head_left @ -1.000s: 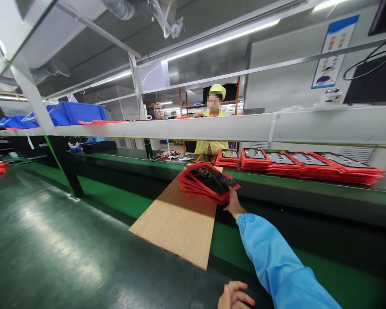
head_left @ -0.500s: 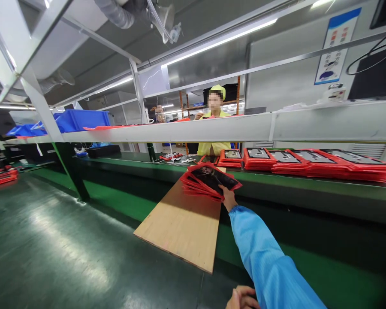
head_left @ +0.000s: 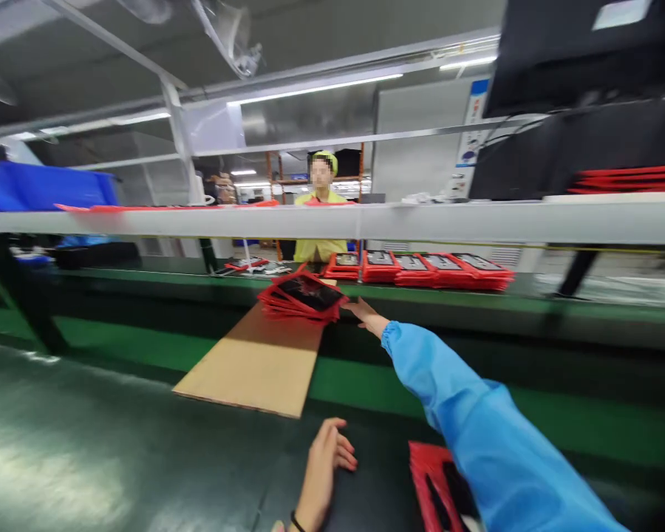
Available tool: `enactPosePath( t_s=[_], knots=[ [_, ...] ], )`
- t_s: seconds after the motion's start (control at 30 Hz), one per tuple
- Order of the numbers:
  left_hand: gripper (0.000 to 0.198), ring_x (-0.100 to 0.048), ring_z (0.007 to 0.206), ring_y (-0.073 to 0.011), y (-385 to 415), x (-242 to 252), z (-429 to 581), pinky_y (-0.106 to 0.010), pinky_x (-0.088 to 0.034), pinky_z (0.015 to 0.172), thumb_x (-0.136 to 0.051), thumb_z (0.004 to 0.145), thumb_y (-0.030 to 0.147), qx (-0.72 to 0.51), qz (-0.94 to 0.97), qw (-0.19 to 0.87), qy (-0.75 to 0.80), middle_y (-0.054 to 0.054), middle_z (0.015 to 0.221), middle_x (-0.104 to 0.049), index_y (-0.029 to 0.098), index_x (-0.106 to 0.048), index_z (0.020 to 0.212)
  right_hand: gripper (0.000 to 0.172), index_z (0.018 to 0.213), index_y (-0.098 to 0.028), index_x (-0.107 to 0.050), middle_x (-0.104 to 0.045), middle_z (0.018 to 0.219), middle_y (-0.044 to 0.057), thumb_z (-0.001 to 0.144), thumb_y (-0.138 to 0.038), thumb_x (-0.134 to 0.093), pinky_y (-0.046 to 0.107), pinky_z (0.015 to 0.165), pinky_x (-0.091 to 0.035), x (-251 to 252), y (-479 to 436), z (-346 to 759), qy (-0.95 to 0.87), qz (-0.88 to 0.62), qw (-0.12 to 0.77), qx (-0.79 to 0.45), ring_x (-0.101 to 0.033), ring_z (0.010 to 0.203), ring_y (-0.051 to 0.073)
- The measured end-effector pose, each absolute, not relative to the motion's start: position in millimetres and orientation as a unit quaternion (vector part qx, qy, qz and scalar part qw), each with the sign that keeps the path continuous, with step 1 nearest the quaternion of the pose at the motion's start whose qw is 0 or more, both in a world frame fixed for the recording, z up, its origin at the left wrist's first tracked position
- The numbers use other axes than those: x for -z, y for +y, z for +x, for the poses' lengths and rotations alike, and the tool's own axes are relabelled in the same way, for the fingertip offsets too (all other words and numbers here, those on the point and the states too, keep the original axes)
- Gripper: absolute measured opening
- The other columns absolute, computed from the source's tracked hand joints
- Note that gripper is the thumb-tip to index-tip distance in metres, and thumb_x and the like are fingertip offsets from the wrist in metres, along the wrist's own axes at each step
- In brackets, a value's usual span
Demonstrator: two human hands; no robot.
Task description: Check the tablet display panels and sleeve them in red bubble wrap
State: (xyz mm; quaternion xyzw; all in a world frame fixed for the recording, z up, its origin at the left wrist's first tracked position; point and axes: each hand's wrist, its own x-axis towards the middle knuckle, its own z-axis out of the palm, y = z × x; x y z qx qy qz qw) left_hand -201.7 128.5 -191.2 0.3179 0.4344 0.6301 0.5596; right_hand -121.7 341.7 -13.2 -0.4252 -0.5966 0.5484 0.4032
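Note:
My right hand (head_left: 367, 316), at the end of a blue sleeve, reaches far forward with its fingers stretched out. Its fingertips are at the right edge of a fanned stack of red packets with black inserts (head_left: 302, 295). That stack lies on the far end of a wooden board (head_left: 255, 366) that bridges the dark table and the green conveyor. My left hand (head_left: 322, 465) rests flat and empty on the dark table near me, with a dark band at the wrist. Another red packet (head_left: 435, 484) lies close to me, partly under my right sleeve.
A row of red packet stacks (head_left: 421, 267) lies on the far green conveyor (head_left: 587, 314). A person in yellow clothes and cap (head_left: 320, 214) works behind a long white shelf (head_left: 476, 220). Blue bins (head_left: 38, 186) stand far left, and dark monitors (head_left: 576, 111) hang upper right.
My right hand has let go of the red stack, which now lies on the board. The view swung right and down, so my left hand and a near red packet show more.

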Motion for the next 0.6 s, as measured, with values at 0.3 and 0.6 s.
enactPosePath(
  t_s=[0.3, 0.6],
  knots=[
    [0.024, -0.036, 0.037, -0.0036, 77, 160, -162, -0.016, -0.03, 0.034, -0.053, 0.09, 0.033, -0.547, 0.456, 0.527, 0.464, 0.009, 0.053, -0.041, 0.014, -0.054, 0.076, 0.013, 0.097, -0.014, -0.064, -0.065, 0.105, 0.004, 0.087, -0.022, -0.061, 0.039, 0.081, -0.053, 36, 103, 127, -0.636, -0.536, 0.242, -0.5, -0.063, 0.093, 0.02],
    [0.017, -0.063, 0.083, -0.0173, 46, 147, -107, -0.036, -0.055, 0.073, -0.061, 0.084, 0.02, -0.4, 0.587, 0.526, 0.469, -0.004, 0.093, -0.064, 0.014, -0.059, 0.1, 0.009, 0.089, -0.012, -0.063, -0.067, 0.087, 0.001, 0.088, -0.021, -0.061, 0.036, 0.075, -0.054, 92, -10, 199, -0.55, -0.6, 0.324, -0.482, -0.065, 0.078, 0.016]
  ],
)
